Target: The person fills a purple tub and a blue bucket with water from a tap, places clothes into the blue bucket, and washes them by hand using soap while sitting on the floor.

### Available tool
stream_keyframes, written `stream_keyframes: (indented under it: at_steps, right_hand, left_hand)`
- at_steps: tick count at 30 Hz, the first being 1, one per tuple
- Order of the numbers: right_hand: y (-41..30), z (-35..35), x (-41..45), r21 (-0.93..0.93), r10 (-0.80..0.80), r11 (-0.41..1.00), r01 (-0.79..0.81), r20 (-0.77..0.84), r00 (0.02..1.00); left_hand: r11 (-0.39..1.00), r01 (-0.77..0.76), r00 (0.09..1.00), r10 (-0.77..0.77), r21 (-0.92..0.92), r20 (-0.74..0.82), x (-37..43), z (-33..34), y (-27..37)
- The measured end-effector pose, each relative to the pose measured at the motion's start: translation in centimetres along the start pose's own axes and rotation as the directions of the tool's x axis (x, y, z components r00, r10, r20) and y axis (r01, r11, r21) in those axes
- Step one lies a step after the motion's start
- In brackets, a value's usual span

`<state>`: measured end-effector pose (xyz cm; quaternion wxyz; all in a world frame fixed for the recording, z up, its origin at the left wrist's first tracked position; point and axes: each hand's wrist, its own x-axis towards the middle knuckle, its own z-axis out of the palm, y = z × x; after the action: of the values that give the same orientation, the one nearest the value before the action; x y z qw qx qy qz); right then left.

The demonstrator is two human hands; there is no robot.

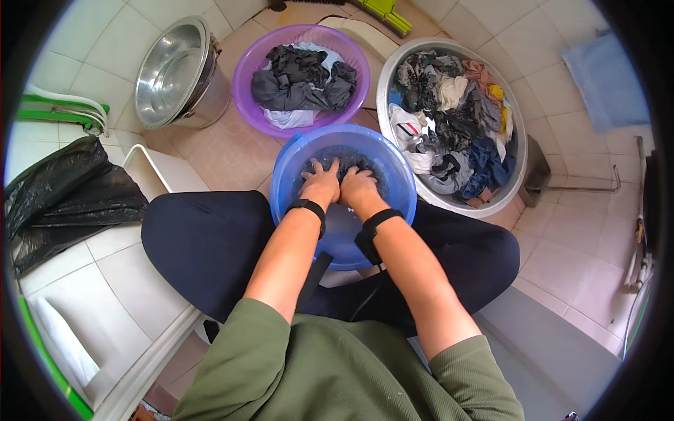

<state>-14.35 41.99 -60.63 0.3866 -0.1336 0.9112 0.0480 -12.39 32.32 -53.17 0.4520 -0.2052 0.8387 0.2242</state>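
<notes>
A blue plastic basin (343, 250) stands between my knees. Dark wet cloth (363, 158) lies in it, in cloudy water with a little foam. Side by side, my left hand (320, 181) and my right hand (360, 185) press down on this cloth, their fingers spread and their inner edges touching or nearly so. No grip on the fabric shows, though my palms and some fingertips are hidden. Each wrist wears a black strap, and the right one carries a black device.
Behind the basin stands a purple plastic basket (243, 97) of dark and white clothes. A large metal basin (518, 173) heaped with mixed laundry is at the right. At the back left, a steel basin (174, 73) rests tilted on a metal bucket (216, 108). A black plastic bag (73, 189) lies left.
</notes>
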Motion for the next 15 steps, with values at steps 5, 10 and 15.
stream_keyframes:
  at_steps: [5, 10, 15]
  right_hand:
    - [-2.5, -2.7, -2.4, 0.189, 0.129, 0.967, -0.173, 0.226, 0.965]
    - [-2.1, -2.4, -0.9, 0.082, 0.056, 0.993, -0.088, 0.332, 0.942]
    - [-2.3, -0.3, 0.9, 0.021, 0.042, 0.998, -0.053, 0.338, 0.940]
  left_hand:
    - [0.994, 0.110, 0.982, -0.108, -0.003, 0.154, 2.4, 0.3, -1.4]
    - [0.993, 0.082, 0.948, -0.103, 0.082, 0.302, 7.2, 2.8, -2.9]
    - [0.975, 0.182, 0.929, -0.214, 0.130, 0.303, 9.9, 4.9, -3.9]
